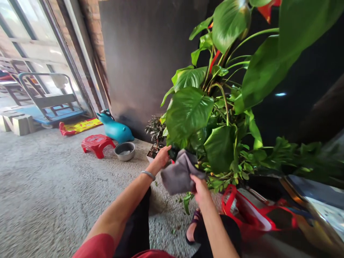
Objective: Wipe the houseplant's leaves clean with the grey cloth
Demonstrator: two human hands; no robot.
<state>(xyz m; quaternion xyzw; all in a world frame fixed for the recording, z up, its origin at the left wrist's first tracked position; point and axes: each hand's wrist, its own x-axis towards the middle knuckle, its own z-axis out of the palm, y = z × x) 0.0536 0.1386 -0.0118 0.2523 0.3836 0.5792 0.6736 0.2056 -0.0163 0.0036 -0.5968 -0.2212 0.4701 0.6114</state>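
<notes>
Head view: From my remote post, I have the right hand point(200, 188) clutching a grey cloth point(176, 176), fingers closed on its edge, before the low leaves point(220, 148) of a green plant point(189, 113) near the floor's point(59, 186) edge along a dark panel point(150, 64). The left hand point(162, 157) reaches among foliage; its grip I cannot tell. I judge work underway, upper leaves point(231, 27) clear of the cloth; which leaves are finished doesn't show.

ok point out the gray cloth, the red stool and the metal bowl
Gray cloth point(177, 176): head view, middle of the fabric.
Red stool point(98, 141): head view, seat top.
Metal bowl point(127, 156): head view, outer wall.
</notes>
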